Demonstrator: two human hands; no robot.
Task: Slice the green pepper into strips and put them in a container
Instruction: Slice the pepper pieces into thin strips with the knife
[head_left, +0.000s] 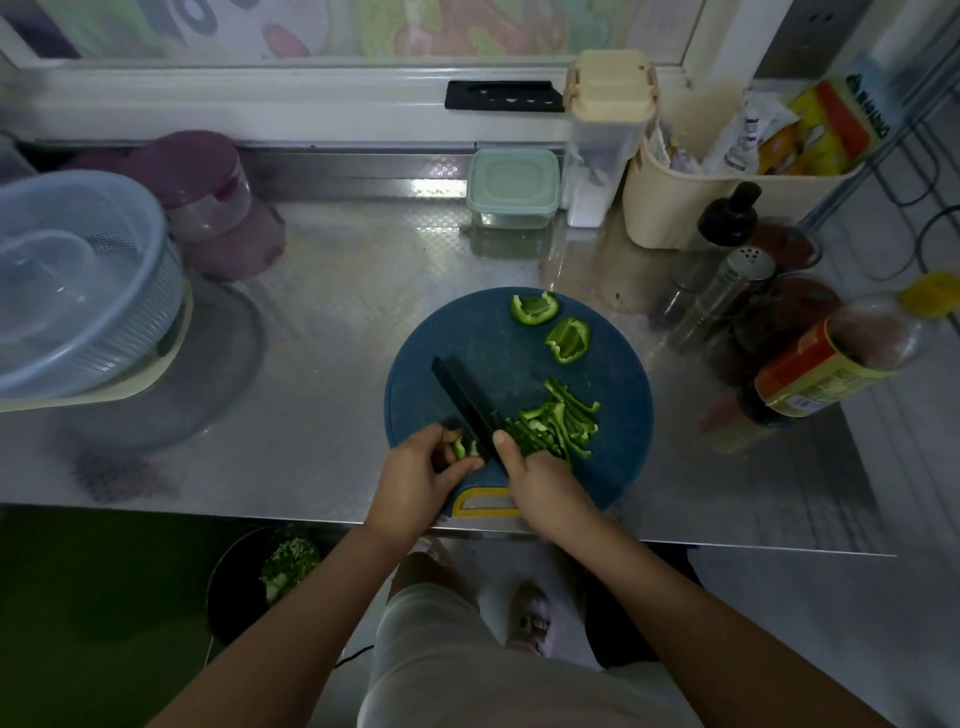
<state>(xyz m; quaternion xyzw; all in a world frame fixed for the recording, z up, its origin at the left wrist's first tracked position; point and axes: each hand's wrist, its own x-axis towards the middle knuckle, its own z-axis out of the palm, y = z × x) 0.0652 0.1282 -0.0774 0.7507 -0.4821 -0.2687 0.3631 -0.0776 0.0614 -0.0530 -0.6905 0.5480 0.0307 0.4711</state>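
Steel bench (337, 312) under a window, dimly lit, carries a round blue cutting board (467, 338) near its front edge. Slicing is the step in hand. The left hand (415, 480) holds a small pepper piece (464, 447) down on the board, its fingers (439, 439) curled over and pinching it just left of the blade. The right hand (545, 488) is wrapped round the handle of a dark knife (462, 402), thumb laid forward beside the blade. The tip points away from the person, and the blade is against the held piece — whether the edge is through it I cannot tell.

Cut strips (556, 423) lie heaped just right of the blade. Two larger pieces (569, 339) sit uncut at the board's far side, well apart from both hands.

I judge the cutting roughly half done. The held piece is small, so the next cuts call for fingertips tucked back from the edge; after that the far pieces must be drawn in. No strip is in a container yet — a lidded tub (513, 187) at the back of the bench is closed and would need opening, if it is the one meant.
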